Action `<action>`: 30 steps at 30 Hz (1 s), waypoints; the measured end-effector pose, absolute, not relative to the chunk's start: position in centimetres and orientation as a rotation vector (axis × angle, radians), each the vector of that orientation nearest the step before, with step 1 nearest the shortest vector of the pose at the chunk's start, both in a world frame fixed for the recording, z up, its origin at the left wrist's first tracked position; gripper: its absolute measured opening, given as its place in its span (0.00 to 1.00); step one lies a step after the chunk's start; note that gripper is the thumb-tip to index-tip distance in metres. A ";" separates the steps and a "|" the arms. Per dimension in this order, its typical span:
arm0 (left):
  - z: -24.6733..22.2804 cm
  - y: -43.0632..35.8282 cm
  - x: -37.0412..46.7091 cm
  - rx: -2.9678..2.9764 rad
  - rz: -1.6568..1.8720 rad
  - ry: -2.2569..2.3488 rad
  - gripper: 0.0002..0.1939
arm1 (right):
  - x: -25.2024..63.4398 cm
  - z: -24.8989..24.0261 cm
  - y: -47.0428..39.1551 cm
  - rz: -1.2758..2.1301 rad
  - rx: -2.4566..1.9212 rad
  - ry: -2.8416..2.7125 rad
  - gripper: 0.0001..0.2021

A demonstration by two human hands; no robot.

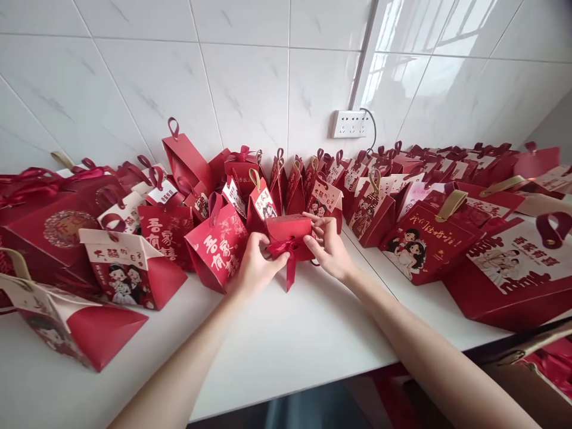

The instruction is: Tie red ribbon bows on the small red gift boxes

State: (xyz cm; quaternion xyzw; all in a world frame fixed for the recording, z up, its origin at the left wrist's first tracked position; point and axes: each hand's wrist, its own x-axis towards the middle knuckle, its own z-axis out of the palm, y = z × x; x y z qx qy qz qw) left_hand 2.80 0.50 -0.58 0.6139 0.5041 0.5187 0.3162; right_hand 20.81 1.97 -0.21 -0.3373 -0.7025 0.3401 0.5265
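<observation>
Between my two hands, near the middle of the white table, is a small red box with a dark red ribbon tied in a bow on its front, one tail hanging down. My left hand grips the box's left side, thumb on the bow. On the right side, my right hand holds the box with its fingers on the top edge and the thumb near the front. Just behind stand a box with a cartoon couple and a cream-topped box. Left of my left hand is a red box with white lettering.
Many red gift boxes with ribbon loops line both sides and the back of the white table. A power strip with a dark cable is on the tiled wall. An open cardboard box with red items sits below the table's right edge.
</observation>
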 end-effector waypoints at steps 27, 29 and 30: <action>0.2 0.3 1.8 1.925 1.422 1.479 0.13 | 20.6 0.5 1.8 0.710 -0.983 -1.632 0.18; 0.1 0.4 1.8 1.957 1.461 1.476 0.11 | 20.7 0.6 1.8 0.704 -0.981 -1.643 0.18; 0.0 0.5 1.8 1.967 1.479 1.467 0.11 | 20.7 0.7 1.8 0.701 -0.980 -1.649 0.18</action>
